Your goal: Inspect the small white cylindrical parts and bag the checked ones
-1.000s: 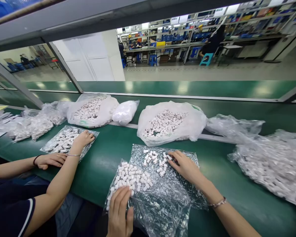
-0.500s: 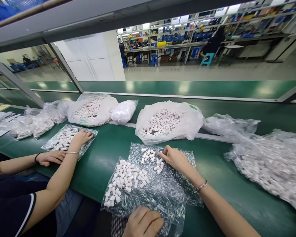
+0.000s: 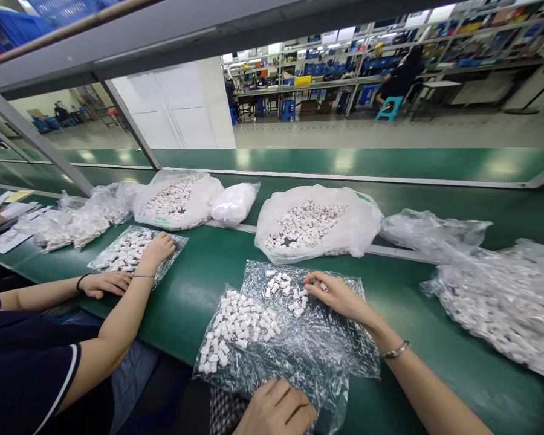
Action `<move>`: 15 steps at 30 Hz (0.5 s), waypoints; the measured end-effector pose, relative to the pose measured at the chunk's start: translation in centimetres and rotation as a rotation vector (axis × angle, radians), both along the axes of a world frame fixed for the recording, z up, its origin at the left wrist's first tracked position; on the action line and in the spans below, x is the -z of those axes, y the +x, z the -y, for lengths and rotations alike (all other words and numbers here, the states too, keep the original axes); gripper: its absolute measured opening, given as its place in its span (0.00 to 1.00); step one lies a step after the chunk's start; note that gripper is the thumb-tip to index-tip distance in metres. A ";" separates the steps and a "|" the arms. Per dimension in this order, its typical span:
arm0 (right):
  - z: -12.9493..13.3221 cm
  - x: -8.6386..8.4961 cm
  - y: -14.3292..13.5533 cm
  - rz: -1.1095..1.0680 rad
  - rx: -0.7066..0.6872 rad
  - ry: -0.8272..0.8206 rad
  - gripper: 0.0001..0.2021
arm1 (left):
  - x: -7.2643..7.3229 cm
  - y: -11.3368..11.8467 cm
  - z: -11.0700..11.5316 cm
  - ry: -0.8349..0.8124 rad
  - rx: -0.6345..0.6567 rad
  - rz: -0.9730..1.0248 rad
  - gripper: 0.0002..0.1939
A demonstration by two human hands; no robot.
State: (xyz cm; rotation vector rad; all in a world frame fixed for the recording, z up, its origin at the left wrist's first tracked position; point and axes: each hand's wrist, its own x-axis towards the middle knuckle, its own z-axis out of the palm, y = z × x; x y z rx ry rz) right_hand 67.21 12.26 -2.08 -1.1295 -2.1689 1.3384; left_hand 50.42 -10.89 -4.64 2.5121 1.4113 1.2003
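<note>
At far left we see clear bags (image 3: pixel 68 220) of white bits (image 3: pixel 88 229), then a flat bag (image 3: pixel 180 244) of them under a co-worker's hand (image 3: pixel 160 246). Our front bag (image 3: pixel 299 359) holds white pieces (image 3: pixel 240 317) at its left end, their long axes pointing every which way. Our hands are apart: the left hand (image 3: pixel 278 409) lies curled at that bag's near edge (whether it grips or merely rests, we can't tell). The back bag (image 3: pixel 358 344) shows a smaller, jumbled cluster (image 3: pixel 281 285), an open sack (image 3: pixel 362 229) behind; beside the cluster, our right hand (image 3: pixel 340 296) pinches one piece (image 3: pixel 324 287), its axis unclear. At far right lies a bulging bag (image 3: pixel 503 296).
</note>
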 end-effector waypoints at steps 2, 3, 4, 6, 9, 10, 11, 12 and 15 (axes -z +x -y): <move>0.0 0.8 -0.2 0.017 -0.001 0.000 0.16 | 0.2 -0.1 0.0 -0.002 0.005 -0.005 0.23; -0.1 1.0 -0.2 0.014 0.002 -0.009 0.16 | 0.4 -0.1 0.1 0.002 0.010 -0.005 0.25; -0.1 1.1 -0.1 0.003 0.010 -0.022 0.17 | 0.6 -0.2 0.1 0.003 0.014 -0.004 0.27; -0.1 1.1 0.2 -0.035 0.035 -0.064 0.20 | 1.0 -0.5 0.1 0.005 0.016 0.009 0.30; 0.1 0.6 1.0 -0.096 0.061 -0.149 0.25 | 1.5 -0.6 0.2 -0.026 0.010 0.033 0.30; 0.2 0.4 1.2 -0.110 0.063 -0.173 0.26 | 1.6 -0.6 0.3 -0.034 0.010 0.040 0.29; 0.4 0.3 1.3 -0.119 0.064 -0.189 0.27 | 1.7 -0.5 0.4 -0.037 0.014 0.047 0.29; 0.6 0.2 1.3 -0.121 0.065 -0.194 0.27 | 1.8 -0.5 0.4 -0.049 0.018 0.053 0.30; 1.4 0.4 0.7 -0.093 0.074 -0.147 0.22 | 2.1 -0.2 0.8 -0.130 0.018 0.070 0.30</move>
